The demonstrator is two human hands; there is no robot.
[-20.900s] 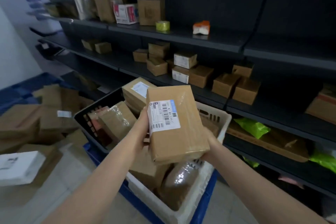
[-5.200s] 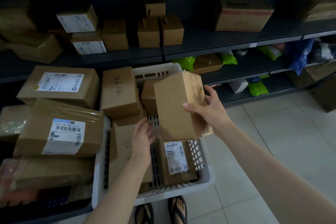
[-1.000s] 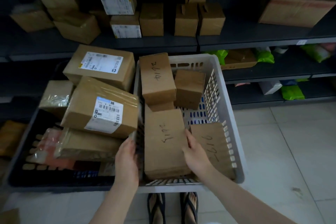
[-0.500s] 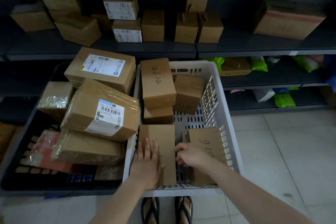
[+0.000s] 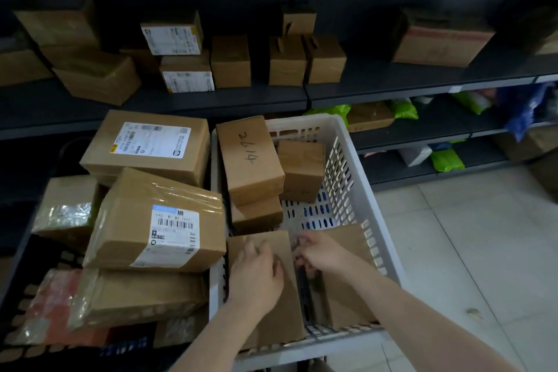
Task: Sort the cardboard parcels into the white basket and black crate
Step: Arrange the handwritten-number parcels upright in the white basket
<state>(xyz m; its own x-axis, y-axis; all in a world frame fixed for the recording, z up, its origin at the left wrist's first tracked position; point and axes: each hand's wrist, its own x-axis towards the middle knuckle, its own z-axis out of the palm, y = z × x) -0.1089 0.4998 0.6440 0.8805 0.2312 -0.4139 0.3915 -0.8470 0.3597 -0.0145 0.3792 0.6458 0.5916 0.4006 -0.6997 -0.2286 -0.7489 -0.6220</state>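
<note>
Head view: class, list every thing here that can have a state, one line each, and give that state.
white basket, partly filled, some bare floor showing.
black crate, piled high with labelled parcels.
parcel marked 2614, stacked on a lower parcel in the basket.
near-left parcel, lying flat under the left hand.
left hand, resting on that parcel.
right hand, fingers curled at the near-right parcel; grip blurred.

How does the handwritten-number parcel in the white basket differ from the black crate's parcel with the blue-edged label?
The handwritten parcel bears only marker digits; the labelled parcel carries a printed barcode label. The handwritten parcel looks smaller; the labelled parcel is bulkier, with glossy tape. The first sits in the white basket, the second in the black crate. Both are brown cardboard.
</note>
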